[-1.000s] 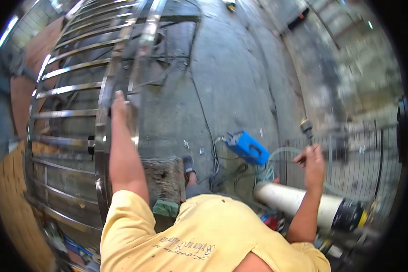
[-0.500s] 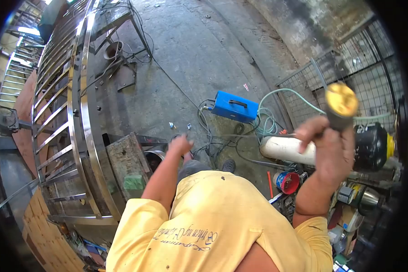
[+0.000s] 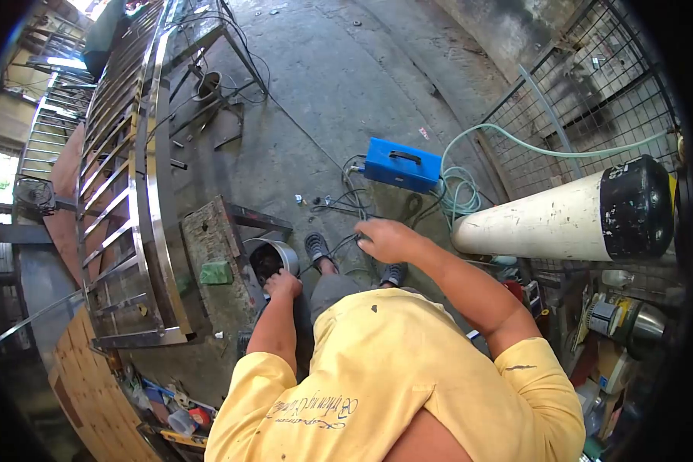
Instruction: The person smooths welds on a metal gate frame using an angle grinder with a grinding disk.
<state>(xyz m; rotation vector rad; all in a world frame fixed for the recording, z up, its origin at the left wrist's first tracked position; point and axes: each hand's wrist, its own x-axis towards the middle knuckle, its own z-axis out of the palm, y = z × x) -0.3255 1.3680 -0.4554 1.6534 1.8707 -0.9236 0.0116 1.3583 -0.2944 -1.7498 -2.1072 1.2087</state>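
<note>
My left hand [image 3: 283, 284] is at the near rim of a round metal pot [image 3: 288, 256], its fingers bent over the edge. Dark contents show inside the pot. My right hand [image 3: 385, 239] is over the floor, above my shoes and beside dark cables [image 3: 354, 202]. Its fingers are curled together, and what they hold is too small to make out. Beyond that hand lies a blue box [image 3: 402, 165] with a black handle. A worn board [image 3: 212, 266] with a green block [image 3: 216, 272] on it is left of the pot.
A white gas cylinder [image 3: 543, 222] with a black end lies at the right, with a pale green hose [image 3: 531, 148] behind it. Shiny metal railings [image 3: 155, 192] stand at the left. Tools and a grinder-like machine [image 3: 624, 319] crowd the lower right. Wire mesh [image 3: 616, 85] is upper right.
My right hand has come down from near the camera toward the cables; the yellow-and-black object it held is out of sight. My left hand has moved back to the pot's rim.
</note>
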